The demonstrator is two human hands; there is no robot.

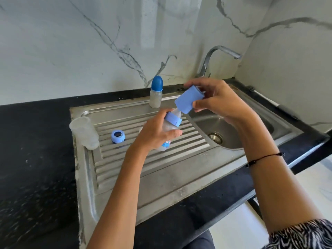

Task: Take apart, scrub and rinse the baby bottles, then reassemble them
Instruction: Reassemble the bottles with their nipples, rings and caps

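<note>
L grip (pixel 158 131) wraps the bottle (pixel 168 133) body, R grip (pixel 218 100) pinches the blue cap (pixel 186 100) just off the teat: pull cap straight away, then twist collar (pixel 173 119) w/ L holding firm.

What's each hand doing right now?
Left hand: holding the baby bottle by its body.
Right hand: holding the blue cap, just above the bottle's teat.
</note>
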